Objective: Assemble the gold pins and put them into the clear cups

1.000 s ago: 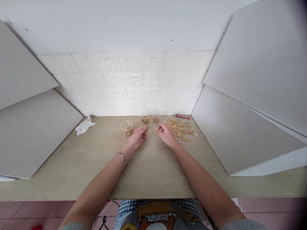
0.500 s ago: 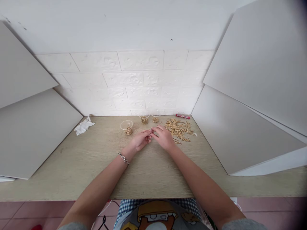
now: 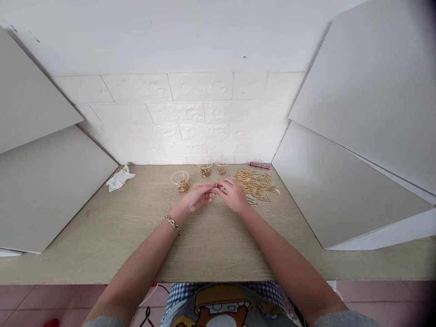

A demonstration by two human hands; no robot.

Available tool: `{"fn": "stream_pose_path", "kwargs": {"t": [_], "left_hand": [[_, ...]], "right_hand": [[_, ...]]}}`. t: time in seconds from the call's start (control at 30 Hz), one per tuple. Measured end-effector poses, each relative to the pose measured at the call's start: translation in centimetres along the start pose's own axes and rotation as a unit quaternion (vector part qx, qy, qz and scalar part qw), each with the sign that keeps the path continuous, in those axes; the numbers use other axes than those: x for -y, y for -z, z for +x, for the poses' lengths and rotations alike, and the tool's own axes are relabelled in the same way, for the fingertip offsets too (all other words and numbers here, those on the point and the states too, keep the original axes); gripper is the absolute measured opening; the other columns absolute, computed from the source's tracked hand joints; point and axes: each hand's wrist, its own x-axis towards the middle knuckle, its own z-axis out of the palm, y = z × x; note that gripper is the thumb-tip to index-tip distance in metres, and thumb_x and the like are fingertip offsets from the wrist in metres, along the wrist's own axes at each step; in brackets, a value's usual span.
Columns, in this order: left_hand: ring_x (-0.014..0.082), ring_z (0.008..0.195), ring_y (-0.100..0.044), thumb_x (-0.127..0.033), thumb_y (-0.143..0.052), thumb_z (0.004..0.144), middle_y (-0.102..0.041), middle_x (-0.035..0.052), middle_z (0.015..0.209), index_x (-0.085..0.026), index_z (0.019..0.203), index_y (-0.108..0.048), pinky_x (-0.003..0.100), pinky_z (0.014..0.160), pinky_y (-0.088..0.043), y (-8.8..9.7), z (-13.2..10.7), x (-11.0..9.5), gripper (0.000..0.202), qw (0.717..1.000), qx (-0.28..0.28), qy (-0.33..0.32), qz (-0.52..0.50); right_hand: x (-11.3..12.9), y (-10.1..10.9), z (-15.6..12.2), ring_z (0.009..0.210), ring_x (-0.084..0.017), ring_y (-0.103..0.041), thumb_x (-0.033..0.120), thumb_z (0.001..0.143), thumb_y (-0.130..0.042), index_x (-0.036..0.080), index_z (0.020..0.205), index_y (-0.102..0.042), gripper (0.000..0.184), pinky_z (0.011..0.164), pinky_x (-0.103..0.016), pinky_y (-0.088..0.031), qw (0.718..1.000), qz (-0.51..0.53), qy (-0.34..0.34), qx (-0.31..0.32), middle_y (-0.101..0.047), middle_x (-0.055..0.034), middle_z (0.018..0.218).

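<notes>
My left hand (image 3: 198,198) and my right hand (image 3: 233,196) meet fingertip to fingertip over the middle of the table. Between them sits a small gold-coloured piece (image 3: 217,185), mostly covered by the fingers, so its exact kind is unclear. Both hands are closed in a pinch around it. Just right of my right hand spreads a loose pile of thin gold-coloured metal pins (image 3: 254,182). A clear plastic cup (image 3: 180,178) with small gold-coloured parts stands left of my left hand. Two more such cups, a middle one (image 3: 205,169) and a right one (image 3: 221,168), stand behind the hands.
A red tube-shaped packet (image 3: 259,165) lies at the back against the wall. Crumpled white tissue (image 3: 120,178) rests at the back left. White panels lean in on the left (image 3: 57,186) and right (image 3: 347,186) of the wooden table (image 3: 218,254).
My left hand and wrist have shifted slightly left, and the fingertips have parted a little, so the small gold-coloured piece shows more. My right hand has barely moved.
</notes>
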Motion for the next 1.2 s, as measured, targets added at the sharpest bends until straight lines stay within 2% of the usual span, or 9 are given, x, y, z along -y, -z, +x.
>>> {"fn": "stream_pose_path", "kwargs": {"t": [0.33,0.7,1.2], "left_hand": [[0.0075,0.064,-0.055,-0.023,-0.073,0.067,-0.065,0.0025,0.073,-0.013,0.088,-0.068,0.02,0.064,-0.043,0.7,0.2,-0.4,0.024,0.999,0.021,0.011,0.029],[0.0085,0.064,-0.055,-0.025,-0.075,0.063,-0.064,0.0022,0.069,-0.012,0.074,-0.067,0.022,0.066,-0.042,1.1,0.3,-0.3,0.019,0.999,0.011,0.015,0.037],[0.0082,0.063,-0.055,-0.022,-0.074,0.064,-0.063,0.0016,0.066,-0.011,0.075,-0.067,0.021,0.064,-0.043,1.0,0.3,-0.4,0.017,0.999,0.007,0.023,0.023]], "right_hand": [[0.3,0.3,-0.2,0.084,-0.017,-0.058,0.032,0.087,-0.05,0.02,0.101,-0.066,0.024,0.077,-0.029,-0.047,0.999,-0.019,0.042,-0.015,-0.063,-0.0066,0.087],[0.3,0.3,-0.2,0.085,-0.018,-0.059,0.034,0.089,-0.046,0.02,0.102,-0.065,0.027,0.076,-0.029,-0.047,0.996,-0.06,0.063,0.004,-0.064,-0.0071,0.09],[0.2,0.1,-0.2,0.086,-0.018,-0.059,0.033,0.089,-0.047,0.019,0.101,-0.065,0.026,0.078,-0.03,-0.046,0.996,-0.076,0.051,0.007,-0.065,-0.007,0.09]]}}
